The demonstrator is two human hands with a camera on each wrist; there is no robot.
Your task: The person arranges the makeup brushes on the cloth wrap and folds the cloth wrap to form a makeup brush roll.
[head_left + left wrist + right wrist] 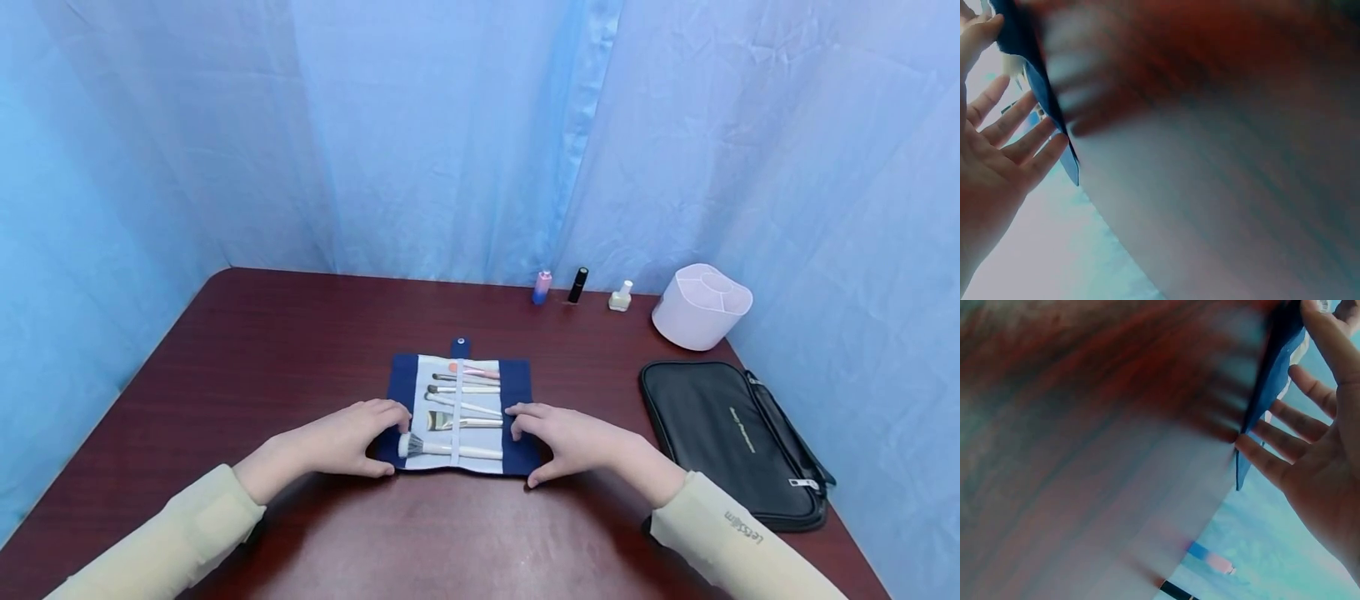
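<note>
A navy makeup brush roll (516, 379) lies unfolded on the table, its snap tab (461, 344) pointing to the back. Several brushes with pale handles sit across its light lining under a white elastic band (457, 408). The fluffy brush (411, 447) is at the front, and a pink-tipped brush (468, 369) at the back. My left hand (348, 439) rests at the roll's left edge, fingers spread and loosely bent. At the right edge my right hand (576, 442) touches the navy flap, thumb near the front corner. Both wrist views show extended fingers along the fabric edge.
A black zippered case (705, 433) lies to the right, with a white divided holder (693, 312) behind it. Along the back edge stand a pink-and-blue bottle (542, 287), a black tube (577, 286) and a nail polish bottle (620, 297). Blue curtains (435, 142) surround the table.
</note>
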